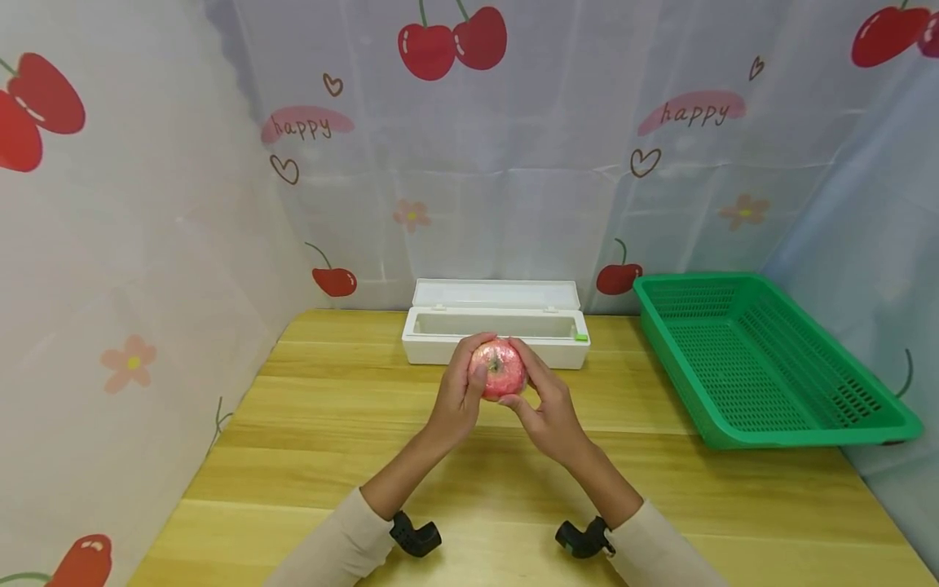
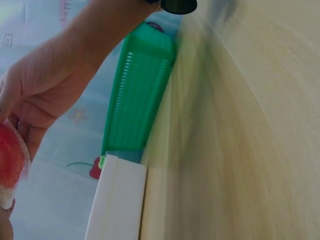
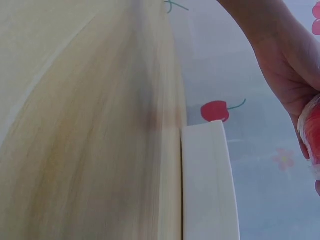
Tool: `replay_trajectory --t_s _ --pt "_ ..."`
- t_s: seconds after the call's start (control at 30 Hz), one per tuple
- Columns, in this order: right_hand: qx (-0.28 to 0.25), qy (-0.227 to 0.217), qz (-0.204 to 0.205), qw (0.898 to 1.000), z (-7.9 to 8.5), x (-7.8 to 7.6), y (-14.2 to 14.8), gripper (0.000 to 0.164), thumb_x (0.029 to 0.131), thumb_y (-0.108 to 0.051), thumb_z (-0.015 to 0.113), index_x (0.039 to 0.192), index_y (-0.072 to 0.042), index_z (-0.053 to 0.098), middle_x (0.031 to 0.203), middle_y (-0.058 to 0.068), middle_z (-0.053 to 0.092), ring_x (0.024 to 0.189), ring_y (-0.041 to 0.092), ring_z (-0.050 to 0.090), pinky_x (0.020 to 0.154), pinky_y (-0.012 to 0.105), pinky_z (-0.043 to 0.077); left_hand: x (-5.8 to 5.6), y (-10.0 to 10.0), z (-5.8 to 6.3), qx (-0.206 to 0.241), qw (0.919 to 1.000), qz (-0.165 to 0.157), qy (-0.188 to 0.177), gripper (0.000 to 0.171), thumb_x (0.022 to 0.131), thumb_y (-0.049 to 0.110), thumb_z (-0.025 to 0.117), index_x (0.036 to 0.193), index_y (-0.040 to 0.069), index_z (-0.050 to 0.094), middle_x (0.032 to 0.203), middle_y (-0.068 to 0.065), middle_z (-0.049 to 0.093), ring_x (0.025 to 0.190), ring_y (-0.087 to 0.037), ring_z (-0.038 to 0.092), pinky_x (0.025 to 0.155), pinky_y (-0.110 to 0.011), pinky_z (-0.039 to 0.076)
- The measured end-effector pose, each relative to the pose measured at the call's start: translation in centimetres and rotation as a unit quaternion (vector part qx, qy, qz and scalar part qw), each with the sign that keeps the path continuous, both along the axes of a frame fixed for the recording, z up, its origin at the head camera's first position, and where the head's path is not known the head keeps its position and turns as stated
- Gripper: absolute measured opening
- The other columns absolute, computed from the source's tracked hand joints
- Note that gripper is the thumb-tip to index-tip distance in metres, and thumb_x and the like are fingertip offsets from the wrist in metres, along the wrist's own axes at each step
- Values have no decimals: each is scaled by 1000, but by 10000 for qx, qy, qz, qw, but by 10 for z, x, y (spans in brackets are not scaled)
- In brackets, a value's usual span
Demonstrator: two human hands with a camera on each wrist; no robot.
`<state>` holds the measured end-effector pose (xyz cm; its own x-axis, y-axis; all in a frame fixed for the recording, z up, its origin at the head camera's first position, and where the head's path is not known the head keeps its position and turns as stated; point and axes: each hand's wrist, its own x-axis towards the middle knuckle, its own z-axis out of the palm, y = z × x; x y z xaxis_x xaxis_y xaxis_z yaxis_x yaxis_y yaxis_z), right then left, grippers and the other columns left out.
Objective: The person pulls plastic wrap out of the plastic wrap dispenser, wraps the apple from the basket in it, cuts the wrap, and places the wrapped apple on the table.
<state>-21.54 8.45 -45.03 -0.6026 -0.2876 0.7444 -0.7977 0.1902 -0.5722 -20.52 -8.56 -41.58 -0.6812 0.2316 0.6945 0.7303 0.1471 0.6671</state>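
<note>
A red apple (image 1: 502, 377) with its stem facing up is held between both hands, above the table in front of the white box. Clear, shiny, wrinkled film covers its skin. My left hand (image 1: 453, 403) grips its left side, with the thumb on top near the stem. On the other side my right hand (image 1: 552, 414) holds it, fingers along the upper right and thumb at the lower edge. Both wrist views show only part of the wrapped apple, at the frame's edge. Just behind the hands stands a long white box (image 1: 425, 352) with its lid raised.
A green plastic basket (image 1: 722, 412) with slotted sides sits at the right of the wooden table (image 1: 330, 456). A small green piece (image 1: 581, 337) is on the white box's right end. Cherry-printed curtains (image 1: 513, 204) enclose the back and sides. Each wrist wears a black camera (image 1: 415, 536).
</note>
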Motion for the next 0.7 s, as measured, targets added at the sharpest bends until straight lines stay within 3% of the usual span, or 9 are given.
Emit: replay_trajectory --t_s 0.3,0.47,0.57,0.7 --pt "37 223 -27 9997 -3 0 0 88 72 14 81 150 9 40 149 26 48 134 34 52 105 28 47 0 -1 0 117 9999 35 -37 36 97 -12 41 133 -8 48 125 -21 56 103 -26 58 85 -31 55" --pt "-77 77 -66 9999 3 4 -2 92 68 17 82 148 15 37 146 31 49 135 36 51 106 26 46 0 -1 1 320 9995 45 25 36 98 -7 45 134 -9 50 133 -26 54 119 -31 56 99 -35 53" --pt "-237 8 3 9997 15 11 -4 85 72 15 81 145 19 38 142 35 51 133 36 53 104 28 47 0 -2 1 401 9990 -111 144 36 103 4 46 136 -10 48 137 -28 52 128 -34 52 105 -38 50" --pt "-323 -74 -25 9994 30 21 -5 71 83 2 77 142 20 42 141 35 51 132 33 54 103 30 49 -2 -5 0 429 9974 -535 214 48 108 25 46 138 -12 45 138 -31 50 128 -30 52 104 -38 51"
